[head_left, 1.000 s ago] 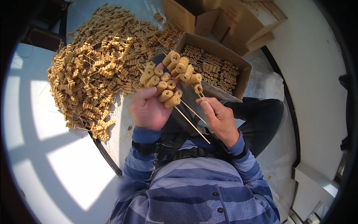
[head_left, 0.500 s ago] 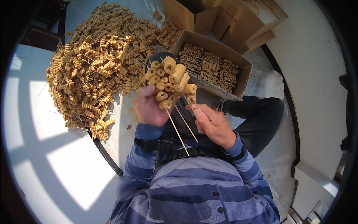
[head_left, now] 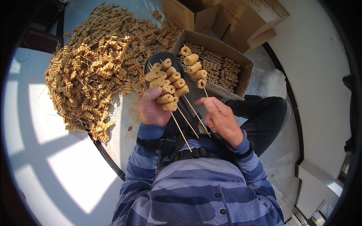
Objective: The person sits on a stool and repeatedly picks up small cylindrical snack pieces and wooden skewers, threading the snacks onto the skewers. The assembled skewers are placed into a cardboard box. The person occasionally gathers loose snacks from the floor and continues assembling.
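Note:
My left hand (head_left: pixel 154 107) is closed around a bunch of skewers (head_left: pixel 166 86), each threaded with short, hollow golden-brown rolls. Several bare stick ends poke out below the bunch, toward my waist. Between the thumb and fingers of my right hand (head_left: pixel 220 119) is the stick of a single skewer (head_left: pixel 194 67) with several rolls in a row. It stands apart from the bunch, its upper end overlapping the near edge of the cardboard box (head_left: pixel 247 81). Packed skewers lie in that box, many with their roll ends facing up.
A large heap of loose skewers (head_left: pixel 98 71) spreads over the pale surface on the left. Upright cardboard flaps (head_left: pixel 233 20) stand behind the box. My bent legs (head_left: pixel 260 116) lie below and beside it, with crumpled clear plastic (head_left: pixel 269 83) at the right.
The right hand has drawn one skewer away from the bunch, to the right and toward the box. A third bare stick now shows below the left hand's bunch.

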Demonstrator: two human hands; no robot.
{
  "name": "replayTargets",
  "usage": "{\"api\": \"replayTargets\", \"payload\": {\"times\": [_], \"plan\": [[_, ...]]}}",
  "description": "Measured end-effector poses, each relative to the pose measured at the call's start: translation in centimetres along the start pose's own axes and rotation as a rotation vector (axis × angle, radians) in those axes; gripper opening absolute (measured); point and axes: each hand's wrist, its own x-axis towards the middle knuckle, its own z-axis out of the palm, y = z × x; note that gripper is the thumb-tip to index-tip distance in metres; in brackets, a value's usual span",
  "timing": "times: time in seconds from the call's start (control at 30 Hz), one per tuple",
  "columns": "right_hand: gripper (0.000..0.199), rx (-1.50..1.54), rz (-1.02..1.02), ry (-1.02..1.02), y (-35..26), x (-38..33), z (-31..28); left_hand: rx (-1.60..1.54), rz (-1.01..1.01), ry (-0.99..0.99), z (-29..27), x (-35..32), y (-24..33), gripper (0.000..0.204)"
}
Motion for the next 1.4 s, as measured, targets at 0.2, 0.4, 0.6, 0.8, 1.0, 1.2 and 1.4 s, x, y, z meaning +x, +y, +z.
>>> {"api": "replayTargets", "payload": {"times": [0.2, 0.4, 0.6, 0.8, 1.0, 1.2, 1.4], "plan": [[0.026, 0.024, -0.096, 0.095, -1.0, 1.2, 0.2, -0.02, -0.089, -0.102, 0.6, -0.5, -1.7, 0.074], [0.024, -0.329, -0.243, 0.146, 0.0, 1.8, 1.5, 0.049, -0.094, -0.069, 1.2, -0.8, -2.4, 0.076], [0.024, -0.138, -0.125, 0.151, 0.1, 1.2, 0.9, -0.001, -0.06, 0.018, 0.6, -0.3, -1.9, 0.076], [0.024, -0.446, -0.273, 0.261, 0.6, 0.9, 0.3, -0.191, 0.007, -0.037, 0.6, 0.2, -0.1, 0.074], [0.023, -0.416, -0.234, 0.16, 0.5, 0.3, 0.7, -0.159, 0.076, -0.064, 1.4, 0.0, 0.5, 0.072], [0.021, -0.414, -0.208, 0.058, 0.8, -0.2, 0.5, -0.097, 0.029, 0.048, 1.2, -0.1, -0.1, 0.08], [0.023, -0.459, -0.296, 0.038, 1.6, -0.1, 0.4, -0.033, -0.028, -0.101, 1.0, 0.4, 0.0, 0.089]]}}
